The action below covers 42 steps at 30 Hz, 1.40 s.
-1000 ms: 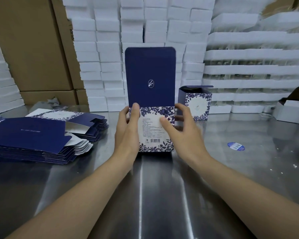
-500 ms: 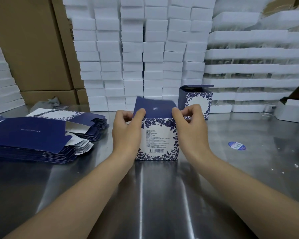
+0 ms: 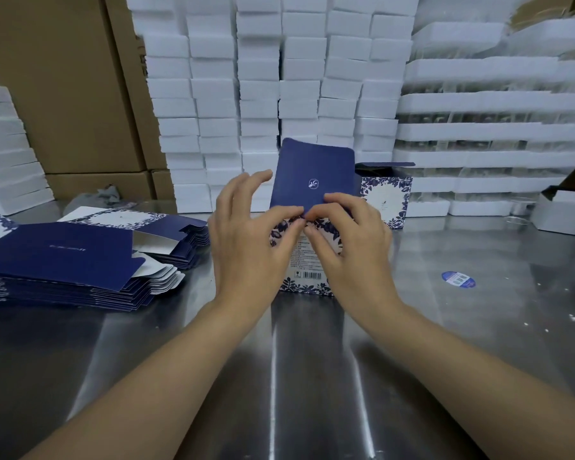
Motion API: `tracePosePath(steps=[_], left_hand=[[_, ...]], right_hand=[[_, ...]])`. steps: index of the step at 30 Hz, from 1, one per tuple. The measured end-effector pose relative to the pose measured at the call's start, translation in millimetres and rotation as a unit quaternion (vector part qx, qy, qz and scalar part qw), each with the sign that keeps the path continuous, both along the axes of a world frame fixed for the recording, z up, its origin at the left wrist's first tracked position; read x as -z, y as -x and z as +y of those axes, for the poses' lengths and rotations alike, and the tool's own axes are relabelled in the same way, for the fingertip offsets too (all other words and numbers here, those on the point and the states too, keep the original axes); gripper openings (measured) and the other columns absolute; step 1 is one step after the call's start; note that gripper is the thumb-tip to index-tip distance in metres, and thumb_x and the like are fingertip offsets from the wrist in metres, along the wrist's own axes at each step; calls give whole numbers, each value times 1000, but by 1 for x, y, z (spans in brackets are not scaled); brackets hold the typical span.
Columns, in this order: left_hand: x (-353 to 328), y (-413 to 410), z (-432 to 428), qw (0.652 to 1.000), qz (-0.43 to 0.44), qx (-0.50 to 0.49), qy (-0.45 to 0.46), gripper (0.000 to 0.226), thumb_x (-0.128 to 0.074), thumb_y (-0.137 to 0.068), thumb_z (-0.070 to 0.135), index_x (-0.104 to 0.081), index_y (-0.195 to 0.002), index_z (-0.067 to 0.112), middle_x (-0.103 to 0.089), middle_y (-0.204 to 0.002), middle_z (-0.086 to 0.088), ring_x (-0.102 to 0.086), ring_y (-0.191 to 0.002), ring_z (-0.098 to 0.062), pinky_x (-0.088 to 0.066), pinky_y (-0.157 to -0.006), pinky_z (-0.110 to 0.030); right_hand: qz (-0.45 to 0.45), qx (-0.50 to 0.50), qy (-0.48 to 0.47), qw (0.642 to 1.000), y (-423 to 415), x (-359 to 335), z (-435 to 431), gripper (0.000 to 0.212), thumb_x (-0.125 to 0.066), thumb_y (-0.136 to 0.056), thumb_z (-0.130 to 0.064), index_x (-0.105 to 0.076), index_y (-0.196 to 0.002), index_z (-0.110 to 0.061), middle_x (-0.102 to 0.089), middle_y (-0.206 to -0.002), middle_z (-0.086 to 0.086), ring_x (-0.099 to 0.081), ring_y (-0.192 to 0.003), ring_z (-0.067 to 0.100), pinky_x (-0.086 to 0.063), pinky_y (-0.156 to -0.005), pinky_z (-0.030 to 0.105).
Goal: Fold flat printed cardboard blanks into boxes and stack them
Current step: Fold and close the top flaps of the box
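A blue-and-white floral box [image 3: 307,275] stands upright on the steel table [image 3: 312,376] in front of me. Its dark blue lid flap [image 3: 312,174] is raised and tilts back. My left hand [image 3: 246,240] and my right hand [image 3: 351,240] meet at the middle of the box's top front edge, pinching along the lid's fold; the left hand's outer fingers spread upward. The hands hide most of the front panel. A folded box [image 3: 387,197] with its lid open stands behind, to the right. Flat blanks [image 3: 63,257] lie stacked at the left.
A second pile of blanks [image 3: 183,237] lies behind the first. White foam blocks [image 3: 263,94] form a wall along the table's back, with brown cartons [image 3: 63,94] at the left. A blue round sticker [image 3: 458,279] lies on the table to the right, and a white open box [image 3: 558,210] at far right.
The lid stood upright a second ago, was folded down half a second ago, and is raised again now. Both hands moved from the box's top corners to the middle of its front edge.
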<state>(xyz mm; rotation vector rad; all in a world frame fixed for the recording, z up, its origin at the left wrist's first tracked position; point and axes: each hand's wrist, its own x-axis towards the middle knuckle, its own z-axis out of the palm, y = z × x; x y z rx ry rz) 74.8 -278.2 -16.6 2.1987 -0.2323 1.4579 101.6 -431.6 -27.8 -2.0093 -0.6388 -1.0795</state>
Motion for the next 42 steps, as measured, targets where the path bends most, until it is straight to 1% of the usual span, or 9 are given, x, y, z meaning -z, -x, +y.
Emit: tracePosePath(steps=[4, 9, 14, 23, 27, 30, 36, 38, 42], left_hand=[[3, -3, 3, 998, 50, 20, -16, 17, -72, -99, 38, -75, -115, 34, -62, -144, 18, -38, -152, -10, -28, -115, -37], [1, -3, 2, 998, 58, 32, -13, 12, -70, -99, 39, -70, -111, 35, -68, -113, 20, -60, -119, -6, -38, -102, -34], [1, 0, -1, 995, 47, 90, 21, 13, -74, -99, 35, -77, -111, 32, -65, -107, 15, -64, -102, -7, -48, -99, -48], [0, -2, -3, 989, 63, 111, 73, 5, -74, -96, 40, -77, -100, 37, -68, -102, 16, -65, -104, -9, -49, -96, -50], [0, -3, 8, 982, 69, 147, 101, 7, -79, -94, 27, -77, -101, 29, -73, -102, 17, -67, -104, -7, -49, -93, -24], [-1, -4, 10, 976, 81, 162, 118, 4, -79, -94, 26, -78, -97, 28, -75, -99, 17, -68, -103, -6, -42, -87, -12], [1, -9, 19, 942, 104, 236, 214, 13, -80, -94, 13, -84, -106, 18, -80, -108, 10, -67, -122, 1, -57, -103, -33], [4, -10, 20, 936, 105, 242, 232, 16, -78, -96, 10, -82, -111, 14, -80, -116, 5, -64, -127, 0, -57, -105, -32], [5, -13, 20, 934, 103, 243, 240, 15, -77, -96, 11, -82, -110, 14, -79, -119, 5, -63, -128, 1, -54, -105, -24]], right_hand=[[40, 28, 4, 999, -1, 0, -2, 25, -64, -101, -35, -61, -124, -41, -61, -124, -22, -49, -133, 9, -28, -116, 46], [50, 29, 5, 998, 0, 2, 0, 18, -59, -105, -39, -62, -123, -39, -61, -130, -23, -33, -152, 10, -17, -122, 47], [23, -15, -19, 999, -2, -4, -3, 10, -61, -104, -31, -66, -110, -36, -66, -111, -23, -54, -121, -7, -26, -113, 36], [24, -50, -34, 998, -5, -8, -7, 5, -68, -101, -29, -71, -102, -33, -68, -99, -20, -62, -97, 0, -43, -103, 49], [34, -110, -68, 991, -10, -9, -18, 5, -72, -99, -20, -73, -104, -19, -74, -99, -14, -68, -97, 4, -52, -93, 39], [26, -99, -53, 993, -13, -10, -20, 5, -71, -99, -21, -74, -101, -17, -76, -97, -13, -69, -94, 6, -52, -93, 42], [39, -127, -94, 987, -17, -4, -24, 8, -73, -97, -14, -75, -105, -17, -74, -105, -8, -68, -104, 10, -55, -94, 33], [49, -138, -108, 983, -18, -2, -25, 13, -72, -98, -9, -75, -108, -15, -71, -113, -4, -67, -110, 10, -57, -96, 32], [67, -151, -131, 978, -20, -4, -25, 14, -75, -96, -9, -77, -103, -21, -65, -118, -7, -63, -114, 0, -53, -86, 12]])
